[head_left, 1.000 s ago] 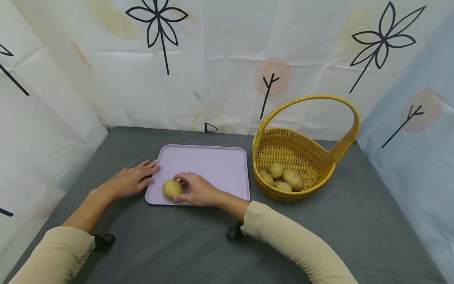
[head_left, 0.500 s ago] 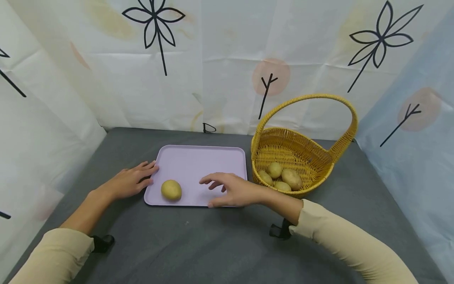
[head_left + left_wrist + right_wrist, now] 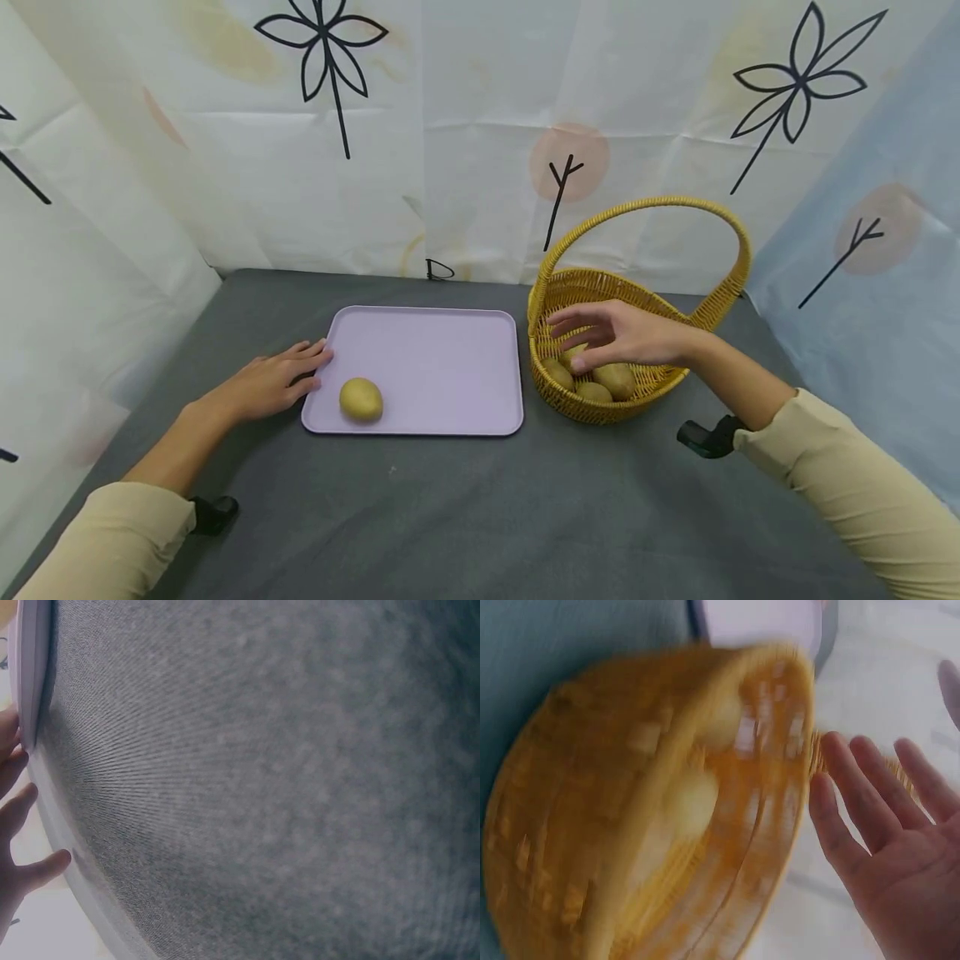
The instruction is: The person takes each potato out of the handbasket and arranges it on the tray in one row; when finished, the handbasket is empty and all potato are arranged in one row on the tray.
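Observation:
A single potato [image 3: 361, 400] lies near the front left corner of the lilac tray [image 3: 435, 367]. At the tray's left edge my left hand [image 3: 273, 382] rests with fingers extended, fingertips touching the rim. My right hand [image 3: 622, 333] hovers over the yellow wicker basket [image 3: 600, 414], its fingers loosely bent and holding nothing. Several potatoes sit inside the basket, among them a larger one [image 3: 617, 382] under the hand; the hand partly hides them. In the right wrist view the right hand [image 3: 900, 832] appears with spread fingers beside the blurred basket [image 3: 570, 810].
A dark grey cloth [image 3: 450, 517] covers the table. The basket's tall arched handle [image 3: 660, 202] rises above the right hand. White patterned curtains [image 3: 480, 167] hang behind and at both sides.
My right hand has released the potato on the tray, lifted away and moved right to above the basket. The left hand has stayed at the tray's edge.

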`<action>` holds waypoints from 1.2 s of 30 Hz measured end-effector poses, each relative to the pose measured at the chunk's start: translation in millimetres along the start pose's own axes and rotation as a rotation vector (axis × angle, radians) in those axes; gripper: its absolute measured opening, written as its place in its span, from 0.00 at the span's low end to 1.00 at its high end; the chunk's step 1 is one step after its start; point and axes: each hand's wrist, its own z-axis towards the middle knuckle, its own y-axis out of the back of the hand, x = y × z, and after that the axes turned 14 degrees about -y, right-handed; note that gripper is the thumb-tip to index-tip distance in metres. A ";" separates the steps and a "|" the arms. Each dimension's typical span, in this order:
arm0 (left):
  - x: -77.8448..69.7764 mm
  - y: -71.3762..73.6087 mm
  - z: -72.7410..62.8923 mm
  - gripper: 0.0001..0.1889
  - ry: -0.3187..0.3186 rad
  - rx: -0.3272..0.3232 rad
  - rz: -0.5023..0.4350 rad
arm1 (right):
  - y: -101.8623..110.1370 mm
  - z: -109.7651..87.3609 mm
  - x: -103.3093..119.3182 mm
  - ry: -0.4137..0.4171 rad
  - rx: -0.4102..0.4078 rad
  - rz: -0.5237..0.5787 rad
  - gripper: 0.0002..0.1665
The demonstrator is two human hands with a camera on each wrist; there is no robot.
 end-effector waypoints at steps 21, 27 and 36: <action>4.3 -3.6 0.3 0.29 -0.002 0.005 -0.013 | 61.7 -11.3 -60.8 -0.432 0.196 -0.081 0.38; 2.1 -2.6 0.1 0.29 -0.001 0.002 -0.006 | 60.4 -2.4 -63.4 -0.499 0.241 -0.084 0.39; 2.2 -2.7 0.5 0.29 -0.002 0.001 -0.008 | 58.4 8.5 -64.7 -0.578 0.308 -0.031 0.45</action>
